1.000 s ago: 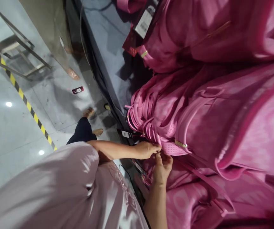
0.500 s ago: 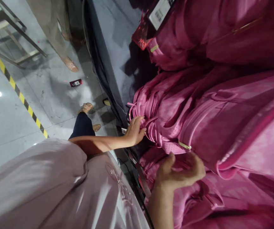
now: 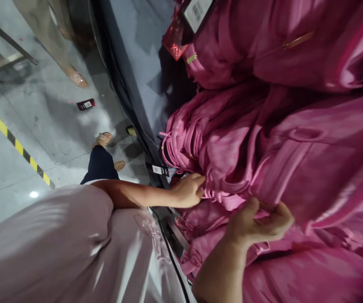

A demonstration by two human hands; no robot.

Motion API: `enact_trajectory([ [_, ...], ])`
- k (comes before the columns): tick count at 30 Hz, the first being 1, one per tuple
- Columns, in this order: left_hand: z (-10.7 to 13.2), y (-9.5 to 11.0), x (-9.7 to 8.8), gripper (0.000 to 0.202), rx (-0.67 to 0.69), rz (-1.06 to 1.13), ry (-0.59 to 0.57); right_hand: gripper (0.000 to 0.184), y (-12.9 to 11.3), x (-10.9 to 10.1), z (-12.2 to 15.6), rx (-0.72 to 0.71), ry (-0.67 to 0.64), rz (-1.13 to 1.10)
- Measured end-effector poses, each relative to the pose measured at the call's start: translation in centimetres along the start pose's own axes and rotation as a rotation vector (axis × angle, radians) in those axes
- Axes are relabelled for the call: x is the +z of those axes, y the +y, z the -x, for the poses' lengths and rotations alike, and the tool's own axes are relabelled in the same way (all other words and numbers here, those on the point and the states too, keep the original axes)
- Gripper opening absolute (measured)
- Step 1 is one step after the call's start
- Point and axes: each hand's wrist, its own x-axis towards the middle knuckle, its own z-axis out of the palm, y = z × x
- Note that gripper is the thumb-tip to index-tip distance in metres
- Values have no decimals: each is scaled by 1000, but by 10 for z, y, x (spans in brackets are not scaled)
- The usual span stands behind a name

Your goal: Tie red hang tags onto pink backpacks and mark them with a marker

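Pink backpacks lie packed side by side, and both my hands are on the middle backpack [image 3: 314, 168]. My right hand [image 3: 260, 221] is closed, thumb and fingers pinching a gold-coloured zipper pull [image 3: 266, 206] on its lower edge. Beside the gathered straps [image 3: 189, 141], my left hand [image 3: 189, 190] has its fingers curled in on the pink fabric at the end of the same backpack. The fingertips of the left hand are partly hidden. A black tag with a white label [image 3: 157, 169] hangs just above my left wrist.
Other pink backpacks lie above and below, the upper backpack [image 3: 232, 46] with a barcode tag [image 3: 197, 14]. They rest on a blue-grey surface [image 3: 134, 38]. Another person's foot [image 3: 78, 78], a dropped tag [image 3: 86, 104] and yellow-black tape [image 3: 14, 141] are on the floor.
My right hand has moved right and closed on the zipper pull. My left hand has shifted down and right, fingers curling onto the backpack. The whole view has shifted slightly.
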Motion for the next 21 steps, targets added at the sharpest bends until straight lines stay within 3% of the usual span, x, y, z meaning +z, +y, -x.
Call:
enact_trajectory([
  [4, -48, -32, -43, 34, -131, 25, 434, 25, -6, 7, 15, 84, -60, 19],
  [5, -61, -35, -54, 39, -188, 44, 486, 26, -7, 8, 15, 107, -68, 13],
  [8, -88, -32, -81, 43, -279, 22, 393, 24, -8, 4, 6, 167, -56, 19],
  [10, -93, -25, -87, 42, -279, -69, 297, 23, -7, -1, -3, 166, -6, 7],
  [12, -89, -18, -82, 45, -274, -137, 252, 24, -7, -5, -8, 141, 12, -4],
  [14, -82, -13, -68, 56, -274, -113, 270, 30, -14, -6, -2, 105, -66, 1],
  [18, -75, -12, -36, 75, -327, 102, 475, 80, -41, 7, 37, -75, -319, 159],
  [21, -79, -13, -29, 76, -370, 217, 548, 100, -50, 25, 64, -191, -364, 312],
])
